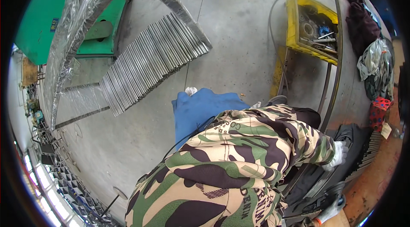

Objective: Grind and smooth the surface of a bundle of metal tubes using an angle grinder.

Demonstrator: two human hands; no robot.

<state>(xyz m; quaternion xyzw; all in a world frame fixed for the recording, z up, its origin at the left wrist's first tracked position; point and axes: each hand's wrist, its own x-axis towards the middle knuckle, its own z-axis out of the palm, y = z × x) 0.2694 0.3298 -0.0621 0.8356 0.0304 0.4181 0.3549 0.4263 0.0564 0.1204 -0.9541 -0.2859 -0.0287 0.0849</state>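
At the right, my left hand (338,156), in a white glove, reaches out of a camouflage sleeve over dark cloth (358,137) on a workbench. Its fingers curl downward, and what they hold, if anything, is hidden. Lower down, near the bottom right edge, is my right hand (332,210) in a pale glove with an orange cuff. The fingers of this hand look closed beside a black rounded object (335,188), but their grip is unclear. Thin metal rods (318,184) lie on the dark cloth between the hands.
A stack of metal tubes (153,62) rests on a film-wrapped frame (81,26) at the upper left, beside a green machine (38,17). A yellow crate (292,22) of metal parts stands by the bench. More rods (369,154) lie at the bench's far side.
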